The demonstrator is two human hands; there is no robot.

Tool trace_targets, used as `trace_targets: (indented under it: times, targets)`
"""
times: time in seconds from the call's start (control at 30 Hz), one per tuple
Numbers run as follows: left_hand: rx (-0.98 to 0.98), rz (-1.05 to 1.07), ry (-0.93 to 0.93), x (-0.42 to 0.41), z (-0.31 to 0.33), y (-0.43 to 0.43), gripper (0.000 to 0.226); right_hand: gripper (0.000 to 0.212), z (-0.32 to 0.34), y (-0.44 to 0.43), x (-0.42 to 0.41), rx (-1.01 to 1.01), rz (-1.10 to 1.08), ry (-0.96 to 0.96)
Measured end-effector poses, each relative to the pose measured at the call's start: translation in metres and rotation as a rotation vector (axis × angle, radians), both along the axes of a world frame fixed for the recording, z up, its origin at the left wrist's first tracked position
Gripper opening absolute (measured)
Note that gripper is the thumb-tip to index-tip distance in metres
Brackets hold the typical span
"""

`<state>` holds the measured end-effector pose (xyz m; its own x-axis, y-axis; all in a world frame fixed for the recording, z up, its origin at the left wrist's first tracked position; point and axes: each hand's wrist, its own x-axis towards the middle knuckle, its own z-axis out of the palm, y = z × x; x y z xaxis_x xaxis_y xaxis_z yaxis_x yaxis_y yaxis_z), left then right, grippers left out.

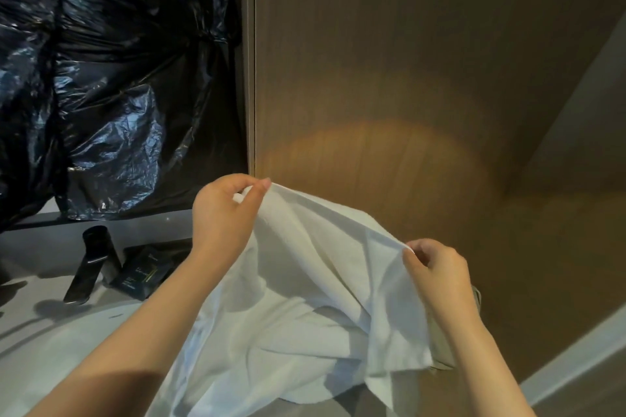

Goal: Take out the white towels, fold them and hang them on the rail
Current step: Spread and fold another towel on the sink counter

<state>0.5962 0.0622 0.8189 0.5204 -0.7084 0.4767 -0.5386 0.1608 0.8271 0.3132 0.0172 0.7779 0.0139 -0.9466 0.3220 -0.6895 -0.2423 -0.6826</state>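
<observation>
A white towel hangs spread between my two hands in front of a brown wood-grain wall. My left hand pinches its upper left corner between thumb and fingers, raised near the wall's edge. Lower and to the right, my right hand pinches the opposite end of the top edge. The rest of the towel drapes down in loose folds over my forearms toward the counter. No rail shows in the head view.
Black plastic sheeting covers the area at upper left. A dark faucet and a dark flat packet sit on the grey counter. A white basin rim curves at lower left. The brown wall stands close ahead.
</observation>
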Motion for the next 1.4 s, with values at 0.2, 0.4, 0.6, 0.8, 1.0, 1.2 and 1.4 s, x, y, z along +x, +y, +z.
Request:
trace_targets:
  times: [0.2,0.4,0.6,0.8,1.0,1.2,1.4]
  targets:
    - [-0.071,-0.045,-0.006,-0.01,0.017,0.004,0.016,0.029,0.026,0.004,0.017,-0.035,0.104,-0.232]
    - [-0.238,-0.133,-0.018,-0.032,0.057,0.005,0.014,0.026,0.087,0.015,0.043,0.048,0.35,-0.51]
    - [-0.064,-0.149,-0.025,-0.034,0.021,-0.025,0.016,0.026,0.058,-0.012,0.061,-0.027,0.035,-0.382]
    - [0.42,-0.155,-0.052,-0.029,-0.091,-0.01,0.046,0.036,-0.048,-0.012,0.042,0.587,0.114,-0.107]
    - [0.256,-0.051,0.12,-0.035,-0.122,0.03,0.048,0.027,-0.107,0.017,0.023,0.689,0.102,-0.211]
    - [0.291,-0.007,0.24,-0.035,-0.127,0.052,0.023,0.02,-0.109,0.029,0.028,0.647,0.172,-0.24]
    - [0.38,0.042,0.323,-0.029,-0.118,0.066,0.01,0.018,-0.111,0.034,0.038,0.614,0.15,-0.174]
